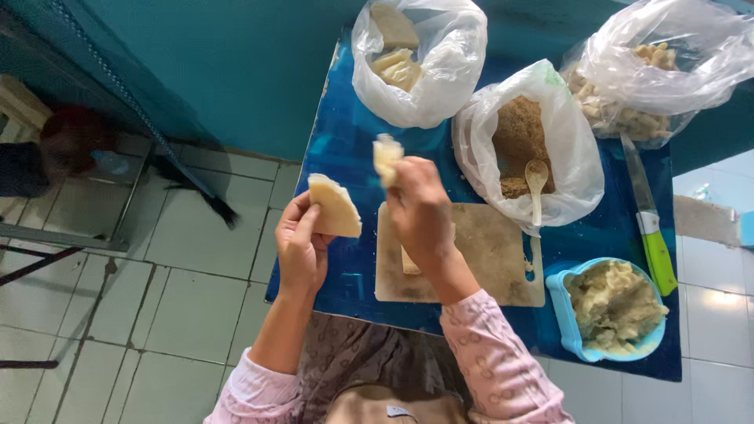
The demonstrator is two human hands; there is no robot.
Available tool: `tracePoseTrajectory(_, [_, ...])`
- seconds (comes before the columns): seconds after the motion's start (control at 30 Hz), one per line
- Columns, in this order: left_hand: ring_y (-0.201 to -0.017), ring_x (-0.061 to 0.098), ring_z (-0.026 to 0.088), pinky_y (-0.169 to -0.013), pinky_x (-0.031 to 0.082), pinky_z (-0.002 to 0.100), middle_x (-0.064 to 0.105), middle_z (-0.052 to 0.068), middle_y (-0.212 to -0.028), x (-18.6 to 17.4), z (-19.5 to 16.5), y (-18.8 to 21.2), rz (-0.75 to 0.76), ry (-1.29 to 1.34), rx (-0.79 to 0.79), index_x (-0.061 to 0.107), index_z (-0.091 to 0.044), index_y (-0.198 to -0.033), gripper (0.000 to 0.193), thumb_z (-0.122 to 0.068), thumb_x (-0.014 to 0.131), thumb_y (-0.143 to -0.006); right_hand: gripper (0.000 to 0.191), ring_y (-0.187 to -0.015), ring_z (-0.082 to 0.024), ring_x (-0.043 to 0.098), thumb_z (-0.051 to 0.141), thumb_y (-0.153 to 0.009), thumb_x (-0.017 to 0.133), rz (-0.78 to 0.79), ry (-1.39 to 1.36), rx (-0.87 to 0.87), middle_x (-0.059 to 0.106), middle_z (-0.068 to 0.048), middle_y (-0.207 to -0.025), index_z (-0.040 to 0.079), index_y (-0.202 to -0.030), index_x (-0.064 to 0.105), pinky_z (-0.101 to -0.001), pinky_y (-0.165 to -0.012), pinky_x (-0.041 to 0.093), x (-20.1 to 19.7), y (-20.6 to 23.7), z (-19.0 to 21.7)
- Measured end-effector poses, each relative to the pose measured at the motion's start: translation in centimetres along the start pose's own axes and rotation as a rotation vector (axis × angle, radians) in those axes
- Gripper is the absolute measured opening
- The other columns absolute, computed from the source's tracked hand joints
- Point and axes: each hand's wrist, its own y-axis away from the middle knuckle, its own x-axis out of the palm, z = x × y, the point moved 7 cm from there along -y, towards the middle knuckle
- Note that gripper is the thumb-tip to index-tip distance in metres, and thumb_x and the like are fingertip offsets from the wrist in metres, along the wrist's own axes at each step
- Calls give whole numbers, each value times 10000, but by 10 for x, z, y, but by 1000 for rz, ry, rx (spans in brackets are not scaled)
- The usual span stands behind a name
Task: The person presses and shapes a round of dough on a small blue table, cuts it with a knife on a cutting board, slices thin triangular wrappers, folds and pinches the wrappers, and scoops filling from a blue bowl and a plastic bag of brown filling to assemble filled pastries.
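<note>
Tofu triangle (335, 206) sits gripped in left hand (301, 243), left of cutting board (491, 251); right hand (420, 212) pinches a smaller piece (386, 155) (filling bowl (567, 314) looks full).

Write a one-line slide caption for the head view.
Left hand holds a pale triangular piece, right hand a smaller lump, above a wooden cutting board on a blue table.

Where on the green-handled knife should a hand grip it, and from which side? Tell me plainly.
Grip the green handle, coming from the near right edge of the table. The knife lies flat with its blade pointing away toward the plastic bags, so the handle is the end nearest the person. It lies close to the blue bowl of mash, so close the fingers from above across the handle's width.
</note>
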Motion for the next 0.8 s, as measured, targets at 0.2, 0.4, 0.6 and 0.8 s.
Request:
tracePoseTrajectory(0.2, [-1068, 698, 209, -909, 616, 391, 650, 134, -1216, -3, -3, -1, -37, 24, 39, 539, 17, -1290, 292, 3, 527, -999, 388, -1036, -390, 634, 139, -823, 749, 284, 227, 45, 642, -177, -1093, 18, -1176, 643, -454, -874, 513, -21, 25, 19])
tracePoseTrajectory(0.4, [-997, 712, 174, -847, 630, 346, 695, 122, -1136, -6, 3, -1, -59, -67, 45, 590, 32, -1255, 266, -18, 623, -995, 308, -955, -376, 635, 168, -793, 743, 351, 394, 161, 618, -176, -1004, 25, -1051, 653, -454, -805, 525, -29, 61, 7])
tracePoseTrajectory(0.6, [-911, 712, 149, -747, 613, 315, 722, 117, -1074, -8, 4, 2, -97, -163, 82, 663, 64, -1223, 261, -56, 673, -992, 64, -805, -319, 676, 69, -879, 667, 127, 189, 262, 643, -151, -922, 26, -923, 649, -418, -725, 545, -44, 36, -4])
tracePoseTrajectory(0.8, [-994, 729, 163, -843, 621, 322, 726, 130, -1168, -3, -7, 6, -64, -175, 137, 635, 52, -1316, 335, -48, 559, -1006, 172, -920, -375, 650, -35, -808, 689, 71, 286, -139, 644, -176, -966, 14, -965, 641, -438, -791, 536, -10, 2, 39])
